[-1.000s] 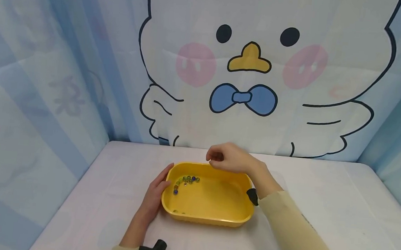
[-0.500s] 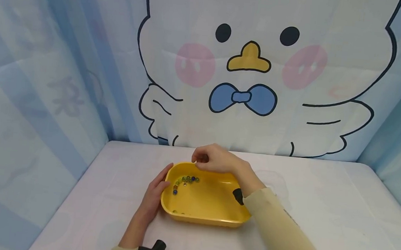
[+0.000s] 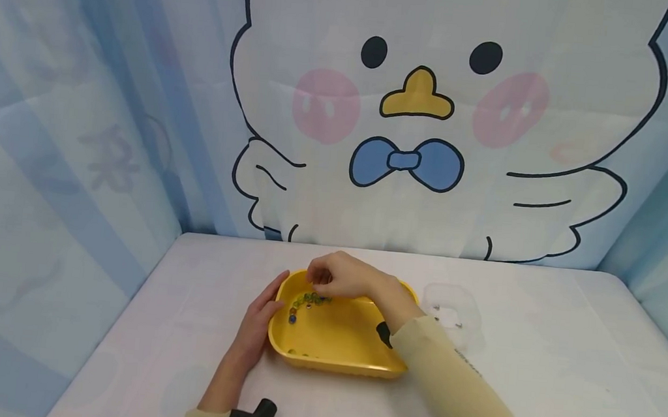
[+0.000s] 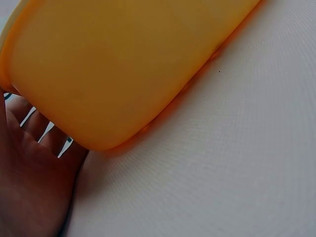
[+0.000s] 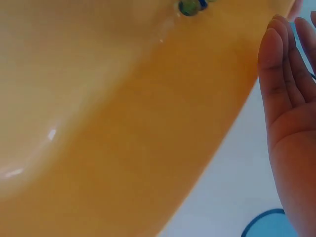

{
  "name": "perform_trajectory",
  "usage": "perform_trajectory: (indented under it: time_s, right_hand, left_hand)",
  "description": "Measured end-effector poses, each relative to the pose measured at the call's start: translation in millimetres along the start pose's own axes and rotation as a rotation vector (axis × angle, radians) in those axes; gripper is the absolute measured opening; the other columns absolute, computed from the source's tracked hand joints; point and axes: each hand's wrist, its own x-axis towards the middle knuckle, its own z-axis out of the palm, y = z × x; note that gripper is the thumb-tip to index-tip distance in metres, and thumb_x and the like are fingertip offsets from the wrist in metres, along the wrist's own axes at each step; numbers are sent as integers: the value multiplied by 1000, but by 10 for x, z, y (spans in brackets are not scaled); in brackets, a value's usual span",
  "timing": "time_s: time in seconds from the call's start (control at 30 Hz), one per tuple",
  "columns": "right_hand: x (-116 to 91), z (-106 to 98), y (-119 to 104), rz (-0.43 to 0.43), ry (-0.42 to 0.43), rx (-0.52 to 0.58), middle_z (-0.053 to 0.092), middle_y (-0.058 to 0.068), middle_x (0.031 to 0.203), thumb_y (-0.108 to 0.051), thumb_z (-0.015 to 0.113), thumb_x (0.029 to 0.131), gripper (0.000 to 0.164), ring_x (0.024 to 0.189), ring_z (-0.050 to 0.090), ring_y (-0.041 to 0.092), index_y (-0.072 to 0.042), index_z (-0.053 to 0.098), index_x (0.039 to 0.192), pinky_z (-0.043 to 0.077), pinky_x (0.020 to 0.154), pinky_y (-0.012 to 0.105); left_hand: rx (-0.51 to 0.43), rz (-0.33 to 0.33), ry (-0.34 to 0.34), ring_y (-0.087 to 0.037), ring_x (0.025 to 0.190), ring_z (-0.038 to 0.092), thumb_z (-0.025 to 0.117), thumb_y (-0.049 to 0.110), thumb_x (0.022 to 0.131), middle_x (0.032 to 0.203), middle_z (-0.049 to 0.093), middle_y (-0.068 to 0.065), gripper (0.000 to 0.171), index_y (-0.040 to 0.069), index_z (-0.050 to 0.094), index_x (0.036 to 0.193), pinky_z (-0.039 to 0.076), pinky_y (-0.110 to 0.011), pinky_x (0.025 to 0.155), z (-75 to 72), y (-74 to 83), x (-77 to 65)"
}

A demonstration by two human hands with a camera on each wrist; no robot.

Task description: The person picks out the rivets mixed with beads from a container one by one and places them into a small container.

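Observation:
A yellow plastic basin (image 3: 347, 340) stands on the table, with several glass marbles (image 3: 292, 319) in a curved line along its left and back left sides. At its left end my left hand (image 3: 257, 325) holds the basin, the thumb at the rim and the fingers along the outer wall. In the left wrist view that hand (image 4: 37, 148) shows partly behind the wall. My right hand (image 3: 347, 276) is over the back left of the basin, fingers loosely bent down, close above the marbles, and hides some of them. In the right wrist view nothing shows between its fingers (image 5: 271, 49).
Right of the basin, partly behind my right forearm, is a clear, shallow plastic container (image 3: 467, 310) with small dark spots on it. A white cloth covers the table (image 3: 564, 357). Behind the table hangs a curtain (image 3: 404, 220) with a cartoon bird.
My right hand has moved left and then down towards the marbles, uncovering the clear container on the right. The left hand and the basin have stayed in place.

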Motion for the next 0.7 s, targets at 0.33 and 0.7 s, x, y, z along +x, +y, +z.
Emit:
perform_trajectory:
  time_s: [0.33, 0.7]
  right_hand:
    - [43, 81, 16, 1, -32, -50, 64, -5, 91, -9, 67, 93, 17, 83, 57, 13, -8, 70, 109, 53, 77, 24]
    - [77, 141, 4, 32, -85, -63, 63, -5, 90, -7, 70, 92, 18, 85, 56, 14, -7, 70, 110, 51, 80, 23]
  left_hand:
    - [9, 1, 1, -21, 151, 19, 39, 12, 101, 164, 28, 0, 57, 16, 36, 158, 17, -44, 121, 1, 13, 3]
    - [-9, 0, 0, -20, 151, 20, 39, 11, 101, 164, 28, 0, 57, 15, 35, 159, 18, -43, 121, 1, 8, 7]
